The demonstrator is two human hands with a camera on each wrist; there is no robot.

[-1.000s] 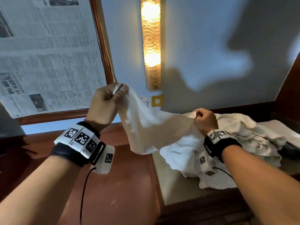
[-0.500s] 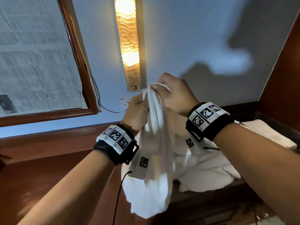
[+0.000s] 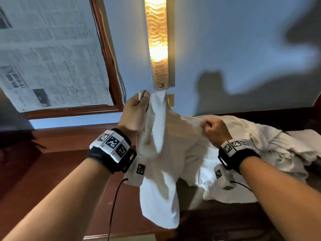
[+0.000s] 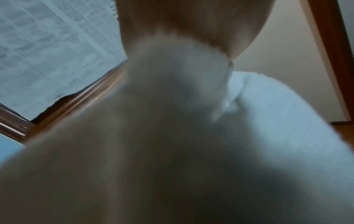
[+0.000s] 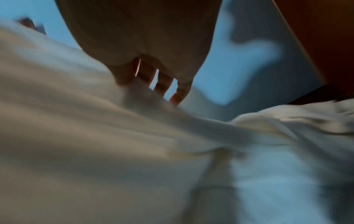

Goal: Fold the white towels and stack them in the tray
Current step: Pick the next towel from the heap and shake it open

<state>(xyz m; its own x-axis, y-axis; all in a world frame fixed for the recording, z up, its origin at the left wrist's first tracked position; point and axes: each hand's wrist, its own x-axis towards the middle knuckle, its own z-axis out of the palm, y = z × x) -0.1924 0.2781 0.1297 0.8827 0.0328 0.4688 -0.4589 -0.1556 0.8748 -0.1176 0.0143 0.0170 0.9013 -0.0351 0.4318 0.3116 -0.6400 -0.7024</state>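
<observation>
Held 1 towel (image 3: 161, 153) up below the wall lamp (image 3: 157, 40), left hand (image 3: 134, 115) pinching its top corner, right hand (image 3: 215, 131) pinching an edge lower down; risked a crooked fold if either pinch slipped.

I see a pale blue painted wall (image 3: 225, 40) ahead, crossed by soft dark shadows on its right side. A tall, narrow wall lamp with a rippled amber shade (image 3: 157, 40) glows on it, and a small yellow switch plate (image 3: 171, 100) sits just under the lamp. To the left, a dark reddish wooden window frame (image 3: 107, 54) borders panes covered with sheets of printed newspaper (image 3: 48, 54). Below runs a polished reddish-brown wooden surface (image 3: 57, 164), and a dark wooden panel (image 3: 317, 105) closes the far right corner.
</observation>
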